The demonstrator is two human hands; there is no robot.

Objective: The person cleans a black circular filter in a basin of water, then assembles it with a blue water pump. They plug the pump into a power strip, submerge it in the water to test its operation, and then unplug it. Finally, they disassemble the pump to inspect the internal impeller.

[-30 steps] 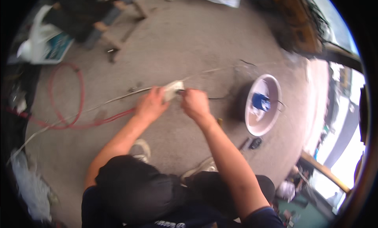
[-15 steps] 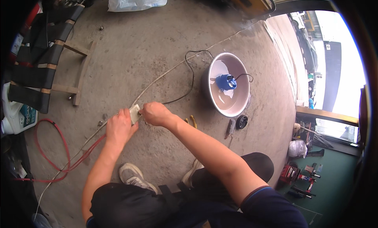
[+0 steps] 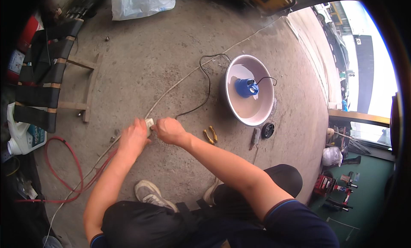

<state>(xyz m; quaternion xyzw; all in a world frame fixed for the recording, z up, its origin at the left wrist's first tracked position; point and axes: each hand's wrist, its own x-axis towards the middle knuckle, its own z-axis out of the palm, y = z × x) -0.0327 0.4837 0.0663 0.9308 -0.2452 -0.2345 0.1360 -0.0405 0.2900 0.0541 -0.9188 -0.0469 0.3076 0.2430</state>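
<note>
My left hand (image 3: 133,136) is closed around a white extension socket (image 3: 150,124), low over the concrete floor. Right beside it, my right hand (image 3: 169,130) has its fingers pinched together against the socket's face. A black cord (image 3: 208,92) runs into the right hand, whose fingers hide its end. The cord leads back to a round metal basin (image 3: 229,103) of water. Inside the basin stands a blue pump (image 3: 246,88) with a short black lead over the rim. A pale cable (image 3: 169,89) passes by the socket along the floor.
Yellow-handled pliers (image 3: 210,135), a grey-handled tool (image 3: 254,139) and a round black part (image 3: 268,130) lie near the basin. At left are a red hose (image 3: 47,162), a white jug (image 3: 26,138) and a strapped wooden chair (image 3: 90,89). A plastic bag (image 3: 143,6) lies far off.
The view has shifted slightly, so the pliers now show fully beside my right forearm. Both hands remain at the socket, the right one still pinched against it.
</note>
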